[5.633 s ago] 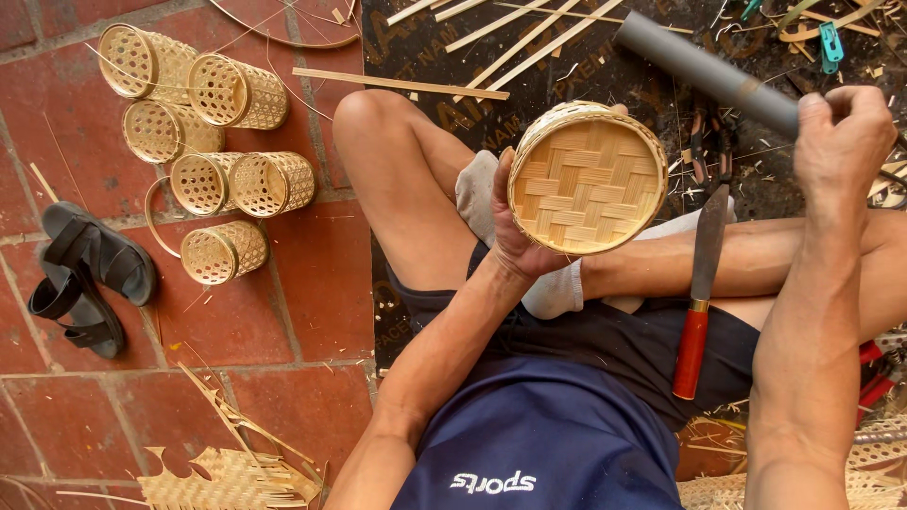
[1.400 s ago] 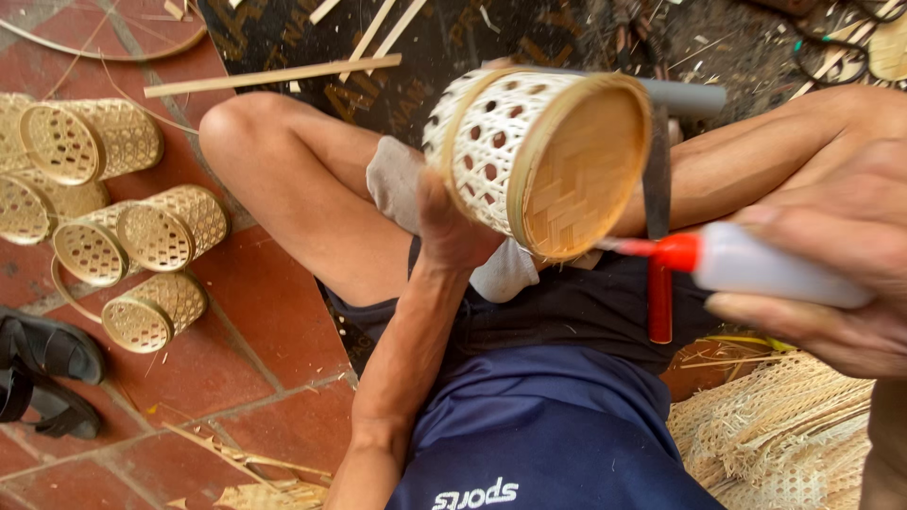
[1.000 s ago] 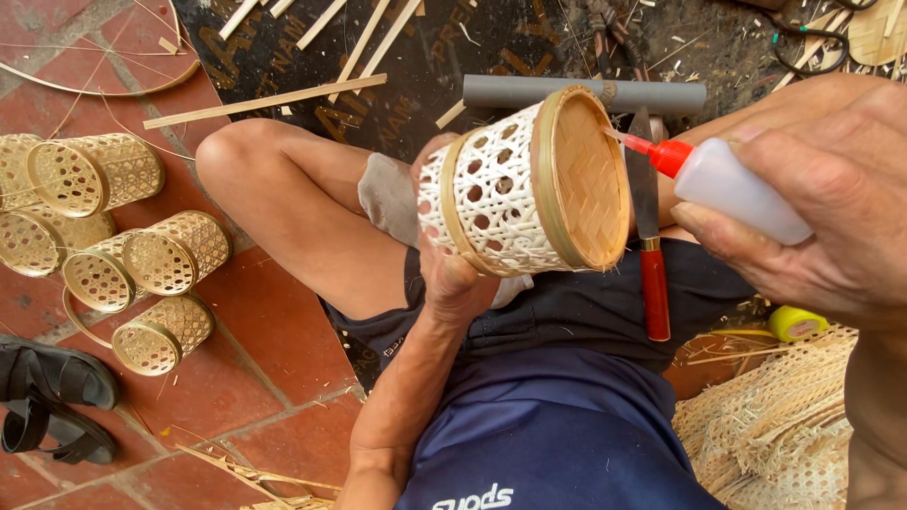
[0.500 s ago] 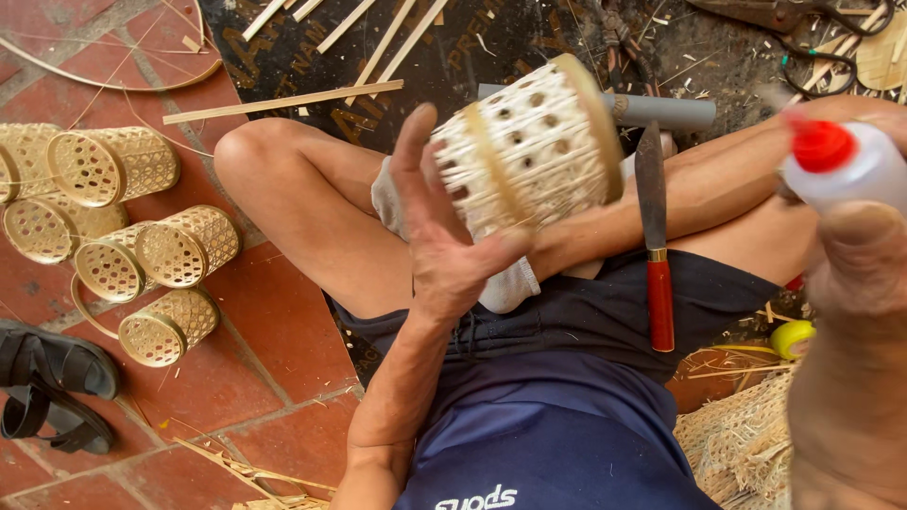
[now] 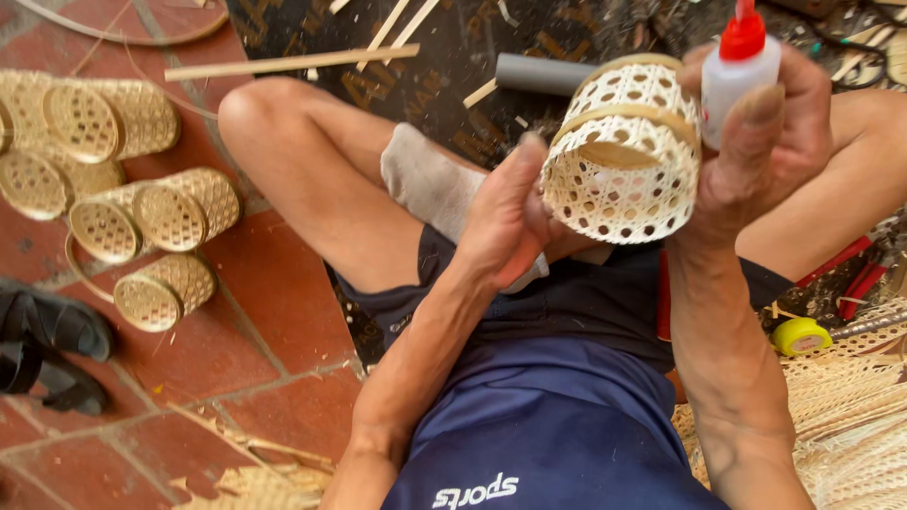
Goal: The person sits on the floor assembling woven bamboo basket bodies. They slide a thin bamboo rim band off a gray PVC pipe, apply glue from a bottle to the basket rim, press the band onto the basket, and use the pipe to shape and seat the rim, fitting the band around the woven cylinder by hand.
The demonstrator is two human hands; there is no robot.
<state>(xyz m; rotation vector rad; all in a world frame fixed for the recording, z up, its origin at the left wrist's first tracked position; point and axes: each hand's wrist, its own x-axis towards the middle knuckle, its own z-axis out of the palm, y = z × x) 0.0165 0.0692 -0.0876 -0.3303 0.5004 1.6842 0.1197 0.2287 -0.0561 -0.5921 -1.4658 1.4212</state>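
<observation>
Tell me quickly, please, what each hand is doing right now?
Left hand: open, fingers against the woven basket.
Right hand: closed on the glue bottle, also touching the basket.

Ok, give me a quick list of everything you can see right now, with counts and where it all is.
woven basket: one, pale cream, held between both hands
glue bottle: one, white with red cap, in the right hand
finished baskets: about six, tan, on the floor at left
grey tube: one, behind the basket
bamboo strip: one long, tan, top
sandals: black, far left
tape roll: one, yellow, right
left hand: on the basket's side
right hand: gripping bottle, against the basket
</observation>
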